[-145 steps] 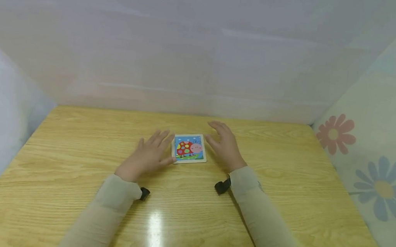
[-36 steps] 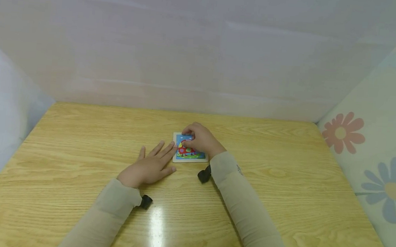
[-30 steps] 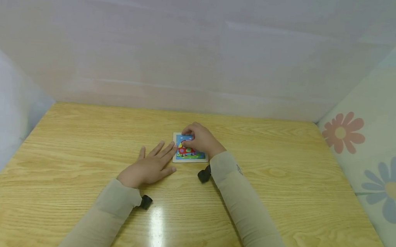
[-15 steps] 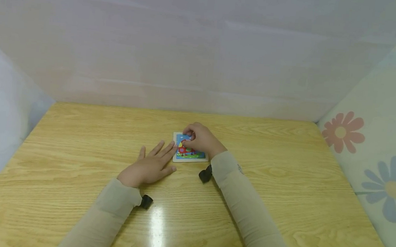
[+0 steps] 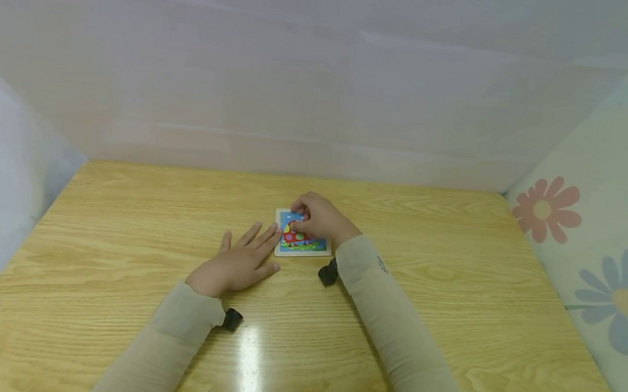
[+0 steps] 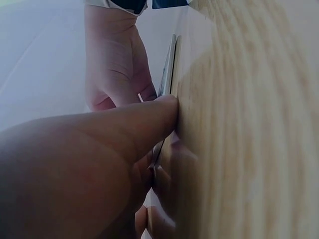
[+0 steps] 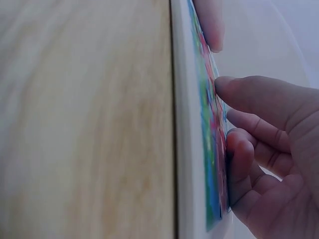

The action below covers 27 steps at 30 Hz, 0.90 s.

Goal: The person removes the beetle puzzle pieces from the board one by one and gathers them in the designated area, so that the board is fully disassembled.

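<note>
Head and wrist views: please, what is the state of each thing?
Square pale-bordered board with red ladybird picture: picture side up on the yellowish wooden table, partly covered.
Bare left hand: fingers spread, tips at the board's left edge.
Bare right hand: fingers bent, touching the picture; any grip cannot be told.
Long beige sleeves: down to wrists.

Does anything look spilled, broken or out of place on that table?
Nothing stands out as spilled or damaged. The picture board lies on the table, and the bright streak looks like a light reflection rather than a spill. The right hand hides part of the picture board, so I can't vouch for that part.
</note>
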Each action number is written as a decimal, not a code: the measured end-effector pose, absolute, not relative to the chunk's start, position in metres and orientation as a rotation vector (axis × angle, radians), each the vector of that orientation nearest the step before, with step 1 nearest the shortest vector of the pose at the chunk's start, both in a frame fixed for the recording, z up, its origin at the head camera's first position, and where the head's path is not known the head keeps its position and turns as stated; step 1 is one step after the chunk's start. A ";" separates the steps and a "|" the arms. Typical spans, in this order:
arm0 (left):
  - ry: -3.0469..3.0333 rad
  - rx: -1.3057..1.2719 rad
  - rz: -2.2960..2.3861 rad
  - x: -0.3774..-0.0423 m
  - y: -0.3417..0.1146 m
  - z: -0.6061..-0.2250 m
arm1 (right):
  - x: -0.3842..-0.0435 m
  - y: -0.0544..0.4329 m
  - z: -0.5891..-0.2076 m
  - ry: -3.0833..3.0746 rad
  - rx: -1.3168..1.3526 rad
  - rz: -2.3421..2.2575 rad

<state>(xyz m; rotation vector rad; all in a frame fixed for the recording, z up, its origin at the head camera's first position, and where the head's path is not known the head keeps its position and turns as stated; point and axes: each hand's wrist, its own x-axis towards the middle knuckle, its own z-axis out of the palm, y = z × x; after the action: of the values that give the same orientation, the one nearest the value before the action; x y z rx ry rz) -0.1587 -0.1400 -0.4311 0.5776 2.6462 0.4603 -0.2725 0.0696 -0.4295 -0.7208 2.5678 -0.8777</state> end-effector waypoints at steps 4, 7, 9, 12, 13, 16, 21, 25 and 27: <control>2.647 0.576 0.456 -0.159 -0.140 -0.432 | -0.273 0.070 -0.430 2.568 -0.721 -0.862; 2.649 0.582 0.452 -0.159 -0.140 -0.432 | -0.274 0.069 -0.431 2.572 -0.722 -0.847; 2.652 0.583 0.450 -0.159 -0.140 -0.432 | -0.274 0.070 -0.431 2.574 -0.720 -0.838; 2.653 0.587 0.454 -0.159 -0.140 -0.433 | -0.274 0.070 -0.430 2.572 -0.720 -0.836; 2.653 0.586 0.454 -0.159 -0.140 -0.433 | -0.274 0.070 -0.430 2.571 -0.721 -0.837; 2.651 0.589 0.461 -0.159 -0.140 -0.432 | -0.273 0.070 -0.428 2.567 -0.725 -0.842; 2.650 0.591 0.473 -0.159 -0.141 -0.432 | -0.273 0.070 -0.426 2.567 -0.726 -0.846; 2.650 0.587 0.479 -0.159 -0.141 -0.432 | -0.273 0.070 -0.427 2.567 -0.736 -0.857; 2.649 0.585 0.478 -0.159 -0.141 -0.433 | -0.273 0.070 -0.427 2.570 -0.743 -0.859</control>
<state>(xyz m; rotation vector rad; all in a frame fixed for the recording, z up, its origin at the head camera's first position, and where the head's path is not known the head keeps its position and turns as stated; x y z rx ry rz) -0.1594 -0.1407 -0.4325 0.5852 2.6493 0.4785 -0.2728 0.0703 -0.4273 -0.7432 2.5696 -0.8588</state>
